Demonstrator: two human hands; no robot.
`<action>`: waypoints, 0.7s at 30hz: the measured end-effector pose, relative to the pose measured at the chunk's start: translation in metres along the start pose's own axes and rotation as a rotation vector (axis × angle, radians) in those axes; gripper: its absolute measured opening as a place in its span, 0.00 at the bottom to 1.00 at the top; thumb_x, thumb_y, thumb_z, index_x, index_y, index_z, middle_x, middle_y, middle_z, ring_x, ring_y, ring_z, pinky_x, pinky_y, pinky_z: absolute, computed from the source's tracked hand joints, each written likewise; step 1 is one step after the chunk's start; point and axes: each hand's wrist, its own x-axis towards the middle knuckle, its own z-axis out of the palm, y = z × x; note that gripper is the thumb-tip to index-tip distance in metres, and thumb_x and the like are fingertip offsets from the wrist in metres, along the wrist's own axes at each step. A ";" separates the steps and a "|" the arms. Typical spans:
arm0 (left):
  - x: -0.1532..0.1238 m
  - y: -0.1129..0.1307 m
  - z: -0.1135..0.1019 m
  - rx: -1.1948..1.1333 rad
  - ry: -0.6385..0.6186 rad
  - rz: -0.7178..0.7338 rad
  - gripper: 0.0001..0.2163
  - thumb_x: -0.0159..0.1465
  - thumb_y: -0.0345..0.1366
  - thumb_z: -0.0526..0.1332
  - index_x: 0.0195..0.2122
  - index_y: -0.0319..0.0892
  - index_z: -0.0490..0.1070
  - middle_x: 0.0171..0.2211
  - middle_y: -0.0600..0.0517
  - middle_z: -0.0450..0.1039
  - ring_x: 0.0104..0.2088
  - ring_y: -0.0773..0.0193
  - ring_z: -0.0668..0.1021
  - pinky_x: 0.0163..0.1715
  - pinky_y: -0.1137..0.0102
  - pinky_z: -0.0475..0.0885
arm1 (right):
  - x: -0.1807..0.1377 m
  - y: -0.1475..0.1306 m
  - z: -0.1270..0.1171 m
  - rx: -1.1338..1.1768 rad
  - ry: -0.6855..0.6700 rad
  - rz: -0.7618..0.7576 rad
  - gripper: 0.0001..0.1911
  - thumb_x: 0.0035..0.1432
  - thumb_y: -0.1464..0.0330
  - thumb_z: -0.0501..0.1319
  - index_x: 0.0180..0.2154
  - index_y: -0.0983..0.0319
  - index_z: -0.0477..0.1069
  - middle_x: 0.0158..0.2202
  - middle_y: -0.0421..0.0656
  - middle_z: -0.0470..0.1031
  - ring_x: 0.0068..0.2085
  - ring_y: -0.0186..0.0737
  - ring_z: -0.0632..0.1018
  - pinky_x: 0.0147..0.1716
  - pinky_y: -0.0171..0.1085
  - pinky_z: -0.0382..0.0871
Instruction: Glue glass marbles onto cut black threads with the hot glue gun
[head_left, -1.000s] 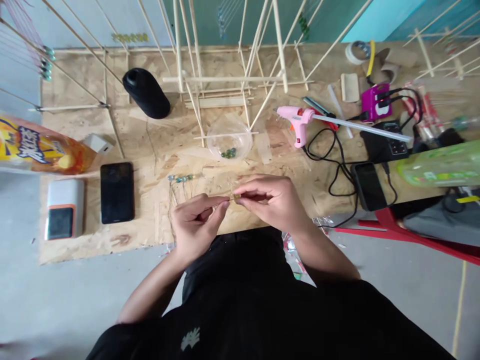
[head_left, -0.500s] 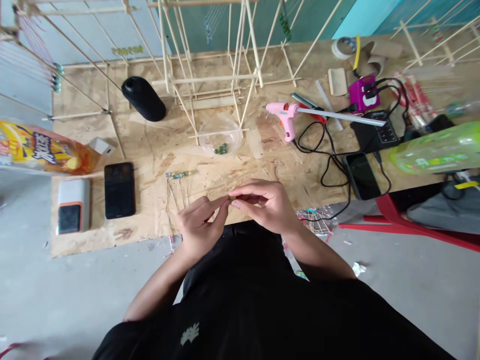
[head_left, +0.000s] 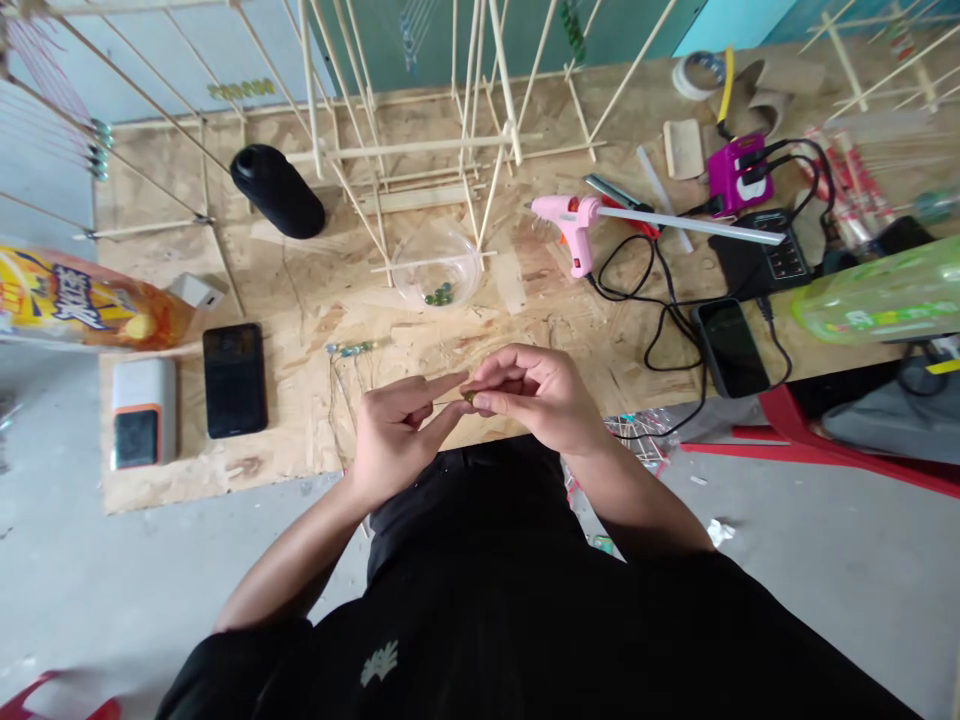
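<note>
Near the table's front edge, my right hand [head_left: 536, 395] pinches a small yellow-green glass bead [head_left: 469, 396] between thumb and fingertips. My left hand [head_left: 397, 425] meets it from the left, its index finger stretched along the top and its thumb tip at the bead. A thin dark thread [head_left: 444, 403] appears to run from the bead into my left hand's curled fingers; its end is hidden. Beyond my left hand lies a row of blue glass beads [head_left: 351, 349] with threads trailing towards me. A clear plastic bowl [head_left: 471, 262] behind holds several green beads [head_left: 439, 295].
A pink glue gun [head_left: 570, 225] with its black cord lies right of the bowl. Wooden stick frames [head_left: 420, 145] stand along the back. A black phone [head_left: 235, 380], a power bank [head_left: 145, 412] and a black cylinder [head_left: 277, 190] are at left; another phone [head_left: 729, 347] lies right.
My left hand's index finger has straightened and lifted away from its thumb. My right hand still pinches the bead. The view has shifted slightly.
</note>
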 end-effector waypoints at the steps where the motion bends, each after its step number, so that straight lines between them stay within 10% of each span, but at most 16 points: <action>1: 0.001 0.000 0.000 0.003 -0.012 0.022 0.11 0.66 0.36 0.77 0.50 0.46 0.91 0.20 0.62 0.55 0.21 0.72 0.61 0.23 0.71 0.57 | 0.000 0.000 -0.001 0.001 0.009 -0.001 0.19 0.48 0.62 0.86 0.38 0.59 0.84 0.35 0.42 0.89 0.35 0.40 0.89 0.38 0.37 0.88; 9: 0.001 -0.003 0.012 -0.272 -0.067 -0.367 0.18 0.63 0.43 0.80 0.51 0.42 0.91 0.18 0.64 0.45 0.21 0.73 0.51 0.22 0.70 0.48 | -0.010 -0.004 -0.003 -0.297 0.045 -0.316 0.02 0.65 0.66 0.76 0.40 0.55 0.88 0.41 0.44 0.91 0.42 0.42 0.91 0.42 0.39 0.89; 21: 0.011 -0.005 0.008 -0.478 -0.287 -0.494 0.12 0.60 0.45 0.82 0.39 0.43 0.91 0.22 0.49 0.80 0.28 0.61 0.82 0.25 0.71 0.75 | -0.007 -0.005 -0.013 -0.451 -0.054 -0.467 0.04 0.66 0.69 0.74 0.40 0.54 0.89 0.39 0.44 0.87 0.38 0.38 0.86 0.32 0.34 0.80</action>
